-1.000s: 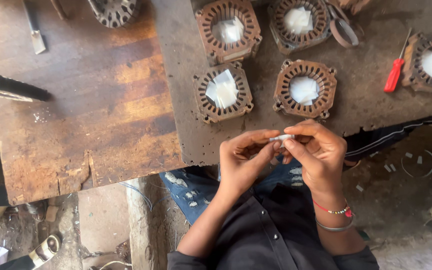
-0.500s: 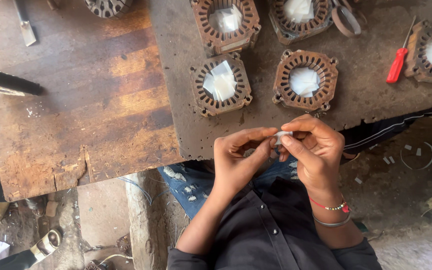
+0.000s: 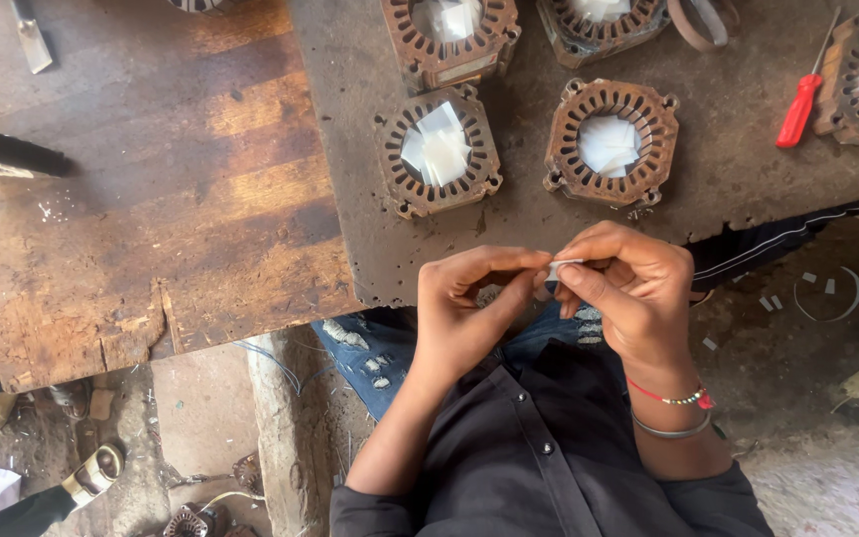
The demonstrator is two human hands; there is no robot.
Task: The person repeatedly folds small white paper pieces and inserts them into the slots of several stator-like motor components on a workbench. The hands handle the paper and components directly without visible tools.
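- At the near table edge (image 3: 370, 283), pinching a small white strip (image 3: 567, 263) between both hands, left hand (image 3: 469, 308) and right hand (image 3: 628, 298) meeting fingertip to fingertip, both clamped together on that strip.
- Holding it off the table, over the lap, just short of the two nearest stators (image 3: 439, 149) (image 3: 608, 142).
- Risking a slip here: thin strip, tiny purchase, only the tips gripping, so any loosening probably dropping it onto the littered floor (image 3: 827, 298), among other white scraps and hard to pick out again.
- Possibly creasing it crooked too, with the fingers crowding and hiding most of it; exact fold not showing.
- Sitting close to that rusty, ragged metal edge, so knuckles likely scraping if either hand drifts forward.
- Lying loosely in the stator bores, white paper pieces (image 3: 444, 149), apt to scatter at a careless nudge.
- Resting well apart at the right, red screwdriver (image 3: 799, 107), posing little hazard for now.
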